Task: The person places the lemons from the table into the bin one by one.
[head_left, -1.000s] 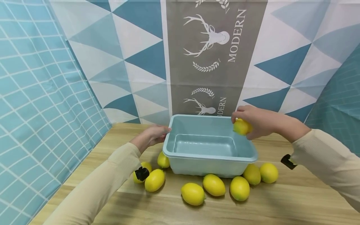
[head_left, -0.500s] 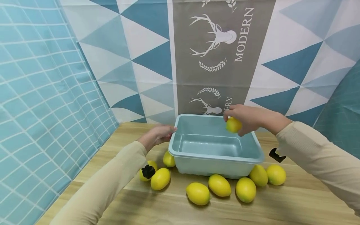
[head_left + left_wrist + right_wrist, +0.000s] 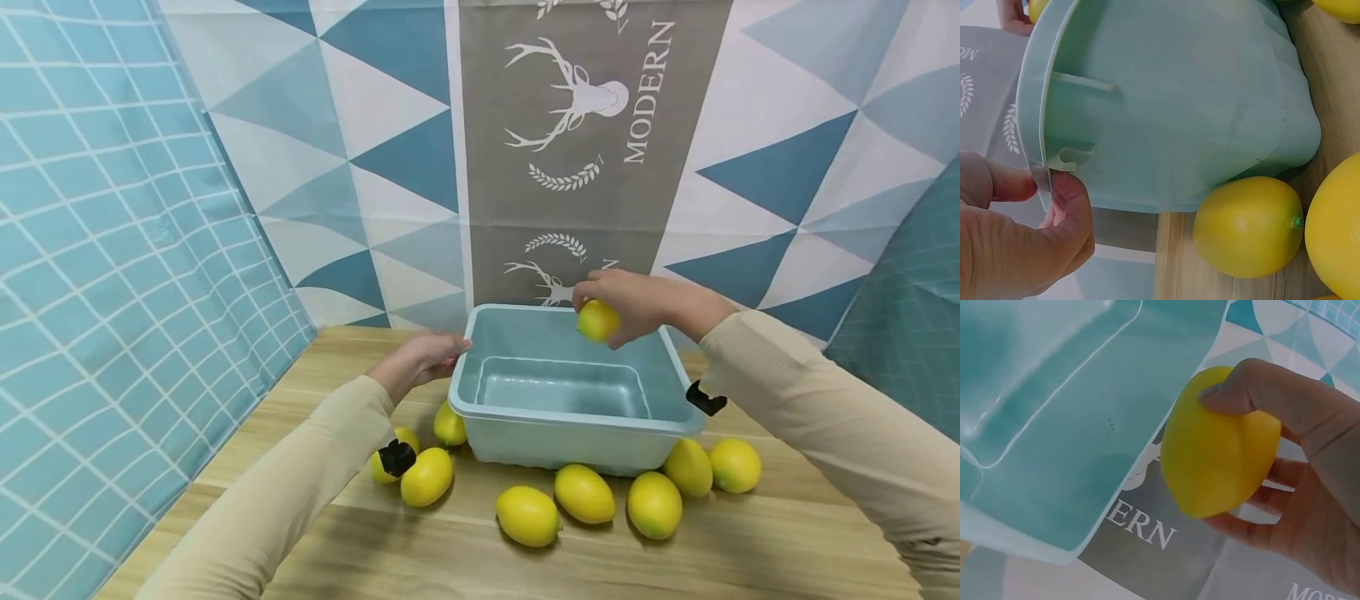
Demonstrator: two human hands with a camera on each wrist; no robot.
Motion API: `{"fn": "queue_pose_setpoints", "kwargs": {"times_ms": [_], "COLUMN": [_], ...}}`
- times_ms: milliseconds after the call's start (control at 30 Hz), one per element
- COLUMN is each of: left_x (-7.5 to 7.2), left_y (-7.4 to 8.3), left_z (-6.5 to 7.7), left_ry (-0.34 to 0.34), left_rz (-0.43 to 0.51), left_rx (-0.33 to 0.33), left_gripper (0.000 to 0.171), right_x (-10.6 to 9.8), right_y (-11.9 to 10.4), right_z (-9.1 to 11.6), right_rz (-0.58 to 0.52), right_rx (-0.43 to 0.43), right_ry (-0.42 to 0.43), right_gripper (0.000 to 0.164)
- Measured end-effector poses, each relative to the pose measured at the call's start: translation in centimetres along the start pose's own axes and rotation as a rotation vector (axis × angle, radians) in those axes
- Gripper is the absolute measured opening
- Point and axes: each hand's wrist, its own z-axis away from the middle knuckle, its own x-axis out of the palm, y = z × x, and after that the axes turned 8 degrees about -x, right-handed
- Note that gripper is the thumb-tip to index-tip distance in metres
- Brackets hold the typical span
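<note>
A pale blue-green plastic basin (image 3: 577, 423) stands on the table with nothing inside it. My left hand (image 3: 426, 357) pinches its left rim; in the left wrist view the thumb and a bent forefinger (image 3: 1071, 194) close on the rim's edge. Over the basin's back right part, my right hand (image 3: 637, 302) holds a yellow lemon (image 3: 597, 321) in the air. The right wrist view shows the thumb (image 3: 1229, 397) on one side of that lemon (image 3: 1216, 456) and fingers curled round the other.
Several lemons lie on the wooden table (image 3: 360, 550): some before the basin, such as one lemon (image 3: 527, 517), some at its right corner (image 3: 735, 465), some by its left side (image 3: 427, 477). A patterned cloth (image 3: 390, 167) hangs close behind.
My right hand has carried the lemon leftward and slightly up, from the basin's right rim to over its back part. The left hand keeps its grip on the rim.
</note>
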Motion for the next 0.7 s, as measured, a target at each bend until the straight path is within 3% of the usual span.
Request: {"fn": "queue_pose_setpoints", "kwargs": {"times_ms": [267, 700], "left_x": [-0.4, 0.2], "left_y": [-0.2, -0.3], "left_z": [0.0, 0.1], "left_ry": [0.021, 0.026], "left_rz": [0.006, -0.009], "left_rx": [0.002, 0.013], "left_gripper": [0.040, 0.036], "right_x": [0.7, 2.9], "right_y": [0.8, 2.4], "right_z": [-1.7, -2.0], "right_rz": [-0.041, -0.081], "right_rx": [-0.004, -0.010], "right_ry": [-0.004, 0.034], "right_gripper": [0.049, 0.047]}}
